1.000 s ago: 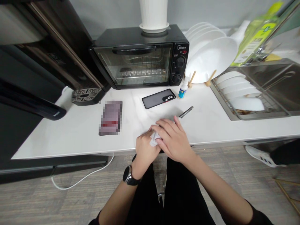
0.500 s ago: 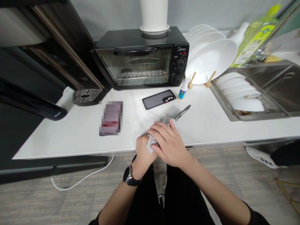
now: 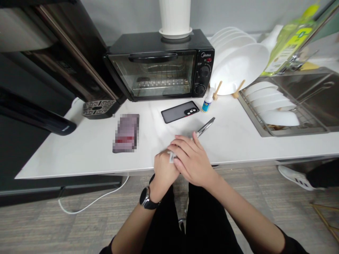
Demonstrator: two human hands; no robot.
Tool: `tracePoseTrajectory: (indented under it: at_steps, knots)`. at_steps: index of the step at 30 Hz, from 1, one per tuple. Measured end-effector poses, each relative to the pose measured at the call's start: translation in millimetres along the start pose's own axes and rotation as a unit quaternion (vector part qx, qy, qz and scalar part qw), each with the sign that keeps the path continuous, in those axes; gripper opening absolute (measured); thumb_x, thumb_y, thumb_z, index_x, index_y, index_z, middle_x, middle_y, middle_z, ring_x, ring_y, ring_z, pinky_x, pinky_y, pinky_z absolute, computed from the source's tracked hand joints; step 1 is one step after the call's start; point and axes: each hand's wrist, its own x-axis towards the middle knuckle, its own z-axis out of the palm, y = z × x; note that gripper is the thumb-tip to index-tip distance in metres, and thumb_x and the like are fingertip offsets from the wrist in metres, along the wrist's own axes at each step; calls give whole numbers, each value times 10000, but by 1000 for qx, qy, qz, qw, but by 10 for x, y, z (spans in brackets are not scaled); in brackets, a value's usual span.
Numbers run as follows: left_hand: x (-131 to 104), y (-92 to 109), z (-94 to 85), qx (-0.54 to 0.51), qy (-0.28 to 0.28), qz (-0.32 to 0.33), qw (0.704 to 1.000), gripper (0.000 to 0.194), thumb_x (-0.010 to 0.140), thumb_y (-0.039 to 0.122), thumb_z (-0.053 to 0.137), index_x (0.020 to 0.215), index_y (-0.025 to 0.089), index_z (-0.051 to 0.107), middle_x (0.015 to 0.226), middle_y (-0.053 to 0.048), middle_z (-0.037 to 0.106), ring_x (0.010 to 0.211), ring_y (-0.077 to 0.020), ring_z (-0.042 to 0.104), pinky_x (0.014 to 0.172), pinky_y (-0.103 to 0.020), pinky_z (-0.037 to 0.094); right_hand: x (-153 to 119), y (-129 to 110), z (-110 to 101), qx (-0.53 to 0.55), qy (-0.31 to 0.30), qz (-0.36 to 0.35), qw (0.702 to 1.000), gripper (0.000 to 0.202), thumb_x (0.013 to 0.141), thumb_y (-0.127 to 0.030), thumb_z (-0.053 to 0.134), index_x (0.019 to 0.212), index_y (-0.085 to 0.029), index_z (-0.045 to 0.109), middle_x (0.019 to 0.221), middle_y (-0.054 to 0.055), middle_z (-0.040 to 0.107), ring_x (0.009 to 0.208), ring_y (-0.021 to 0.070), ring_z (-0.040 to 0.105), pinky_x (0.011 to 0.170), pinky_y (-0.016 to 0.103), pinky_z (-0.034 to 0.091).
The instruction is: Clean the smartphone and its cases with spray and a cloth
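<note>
My left hand point(image 3: 165, 167), with a black watch on its wrist, is closed round the near end of a slim, silver-edged phone point(image 3: 206, 127), seen nearly edge-on. The phone slants up to the right, its far end sticking out past my fingers. Over it lies my right hand point(image 3: 193, 160), fingers bent and pressing a white tissue point(image 3: 171, 157) against it. Most of the tissue and the phone's middle are hidden under that hand. Just beyond lie a black-rimmed phone case point(image 3: 180, 112) and a small spray bottle point(image 3: 207, 101) with a blue label.
A blurred-out phone-like object point(image 3: 126, 133) lies on the white counter point(image 3: 87, 155) at left. Behind stands a black toaster oven point(image 3: 159, 76) with a white pot point(image 3: 174, 17) on top. White plates point(image 3: 238, 67), a sink rack point(image 3: 265, 128) and a dark drink machine point(image 3: 97, 109) flank it.
My right hand has shifted slightly along the phone, and less of the tissue shows now. The phone's far end has tilted a little. My left hand keeps its hold.
</note>
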Motion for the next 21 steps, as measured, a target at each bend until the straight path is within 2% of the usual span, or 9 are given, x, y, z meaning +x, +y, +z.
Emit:
tracePoseTrajectory:
  at_steps: [2, 3, 7, 9, 12, 14, 16, 18, 21]
  knots:
    - [-1, -7, 4, 7, -6, -2, 1000, 147, 884, 181, 609, 782, 177, 716, 671, -79, 739, 570, -243, 703, 545, -309, 461, 0, 23, -9, -10, -4, -8, 1000, 386, 1105, -362, 395, 1401, -218, 597, 1371, 93, 689, 1399, 262, 543, 1327, 521, 211]
    - [2, 1, -4, 2, 1, -4, 1000, 147, 916, 205, 614, 834, 175, 733, 686, -72, 747, 584, -237, 712, 565, -302, 479, 18, 119, -45, -21, 7, 9, 1000, 374, 1107, -362, 392, 1375, -228, 616, 1340, 87, 698, 1347, 264, 572, 1313, 525, 242]
    - [20, 66, -70, -50, 46, 11, 998, 226, 1062, 338, 580, 1160, 215, 742, 770, -29, 785, 694, -202, 763, 747, -271, 561, 137, 687, -260, -68, 83, 142, 984, 405, 1115, -336, 324, 999, -230, 696, 1003, 74, 704, 1028, 267, 642, 1218, 568, 383]
    - [25, 84, -89, -68, 55, 19, 996, 236, 1078, 348, 566, 1204, 241, 733, 786, -19, 791, 720, -195, 770, 813, -275, 573, 167, 792, -301, -89, 105, 182, 974, 435, 1112, -319, 303, 909, -235, 678, 935, 73, 681, 1001, 278, 634, 1210, 606, 383]
    - [15, 61, -73, -61, 44, 11, 997, 231, 1063, 319, 564, 1159, 217, 748, 780, -36, 791, 692, -198, 760, 773, -280, 573, 129, 550, -196, -81, 95, 134, 983, 378, 1109, -308, 334, 1059, -232, 701, 1083, 84, 717, 1206, 296, 609, 1268, 628, 284]
    - [0, 24, -44, -44, 26, -3, 999, 199, 1000, 281, 593, 986, 181, 764, 721, -55, 768, 623, -213, 735, 655, -285, 543, 77, 273, -81, -52, 54, 45, 996, 339, 1108, -314, 376, 1223, -228, 683, 1198, 81, 728, 1300, 276, 583, 1298, 580, 244]
    - [-14, -8, -20, -34, 9, -19, 999, 175, 913, 264, 628, 796, 179, 726, 649, -61, 733, 560, -223, 704, 563, -291, 493, 48, 106, -12, -39, 7, -38, 999, 352, 1106, -331, 407, 1348, -228, 641, 1263, 76, 727, 1293, 253, 592, 1299, 522, 257]
    - [-14, -15, -17, -28, 9, -26, 999, 200, 911, 279, 637, 749, 186, 707, 634, -60, 726, 547, -224, 697, 544, -292, 468, 61, 163, -30, -49, -9, -59, 997, 380, 1110, -369, 407, 1393, -231, 620, 1283, 79, 721, 1239, 252, 611, 1267, 493, 310]
    - [10, 27, -54, -30, 33, -15, 999, 226, 1027, 336, 593, 982, 189, 758, 699, -42, 761, 609, -208, 732, 605, -274, 486, 136, 582, -186, -66, 28, 39, 997, 396, 1122, -388, 343, 1177, -223, 698, 1102, 85, 733, 1073, 266, 634, 1179, 505, 398]
